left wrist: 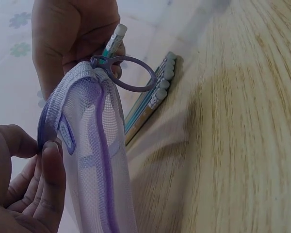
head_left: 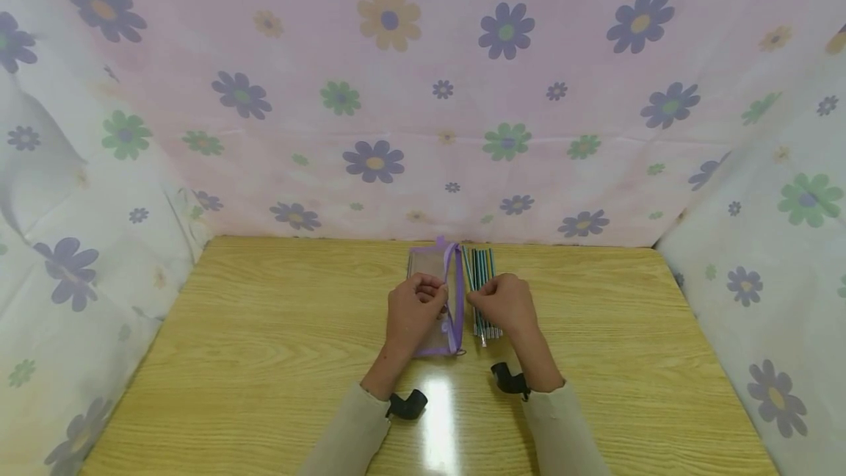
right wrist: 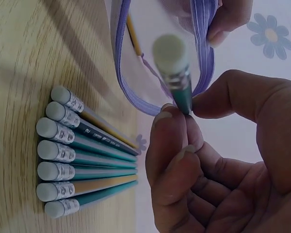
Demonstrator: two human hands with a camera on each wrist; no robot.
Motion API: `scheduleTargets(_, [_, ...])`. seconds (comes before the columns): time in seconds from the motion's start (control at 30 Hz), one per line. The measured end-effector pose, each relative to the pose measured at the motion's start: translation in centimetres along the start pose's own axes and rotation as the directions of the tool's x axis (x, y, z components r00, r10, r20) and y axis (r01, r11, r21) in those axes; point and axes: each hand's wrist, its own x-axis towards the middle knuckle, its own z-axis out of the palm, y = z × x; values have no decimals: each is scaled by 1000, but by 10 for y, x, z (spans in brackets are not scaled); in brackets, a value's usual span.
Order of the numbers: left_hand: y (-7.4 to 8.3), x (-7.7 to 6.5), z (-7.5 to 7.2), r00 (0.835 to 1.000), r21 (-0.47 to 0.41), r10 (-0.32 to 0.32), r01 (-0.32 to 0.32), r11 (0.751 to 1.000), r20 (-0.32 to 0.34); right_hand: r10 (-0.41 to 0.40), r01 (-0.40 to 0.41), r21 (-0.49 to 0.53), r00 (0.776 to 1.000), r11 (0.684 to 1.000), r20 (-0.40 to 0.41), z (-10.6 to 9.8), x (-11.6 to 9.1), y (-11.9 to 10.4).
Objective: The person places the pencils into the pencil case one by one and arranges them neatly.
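Note:
A mesh zip pouch (head_left: 428,263) with purple trim stands with its mouth held apart on the table. My left hand (head_left: 416,308) pinches one edge of that mouth between thumb and fingers. Close beside the opening, my right hand (head_left: 507,305) pinches a green pencil (right wrist: 184,99) with a white eraser, which points toward the camera in the right wrist view. Inside the pouch a yellow pencil (right wrist: 134,34) shows through the opening. Several pencils (right wrist: 87,170), green, yellow and black, lie in a row to the right of the pouch, erasers toward me.
The wooden table (head_left: 277,329) runs back to a flowered cloth wall (head_left: 423,197), with similar cloth at both sides. A purple ring (left wrist: 136,90) hangs at the near end of the pouch. Black wrist cameras (head_left: 408,405) are strapped at both cuffs.

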Motion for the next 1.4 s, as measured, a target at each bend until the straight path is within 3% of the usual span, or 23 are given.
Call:
scheduleTargets(0.53, [2, -2, 1, 1000, -1, 6, -6, 1000, 10, -14, 14, 90, 1000, 996, -5, 15, -1, -2])
scheduleTargets(1.0, [1, -2, 4, 1000, -12, 8, -7, 1000, 24, 68, -67, 199, 998, 978, 5, 25, 1, -2])
scheduleTargets(1.4, [1, -2, 3, 1000, 3, 15, -15, 1000, 18, 46, -45, 198, 999, 979, 0, 25, 2, -3])
